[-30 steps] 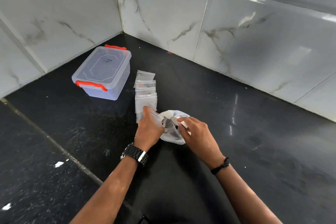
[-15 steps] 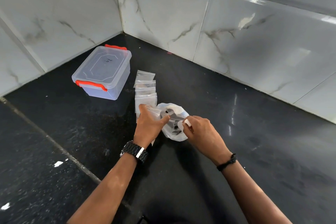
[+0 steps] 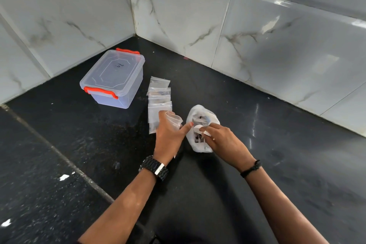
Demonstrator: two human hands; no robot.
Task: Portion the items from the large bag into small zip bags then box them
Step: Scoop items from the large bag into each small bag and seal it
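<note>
Gripping a small zip bag [image 3: 174,120], left hand [image 3: 168,136]; right hand [image 3: 221,138] pinches large bag [image 3: 202,125].

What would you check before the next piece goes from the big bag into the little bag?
1. Small zip bag held: ok, the left hand grips it above the counter.
2. Its mouth open: cannot tell for sure; the top looks spread apart.
3. Large bag open and within reach: ok, it lies on the black counter with the right hand at its mouth.
4. A piece pinched in the right hand: cannot tell; the fingers are curled at the plastic and hide it.
5. Box ready for filled bags: not ok, its lid is on.
6. Spare zip bags: ok, a row lies beside the box.
</note>
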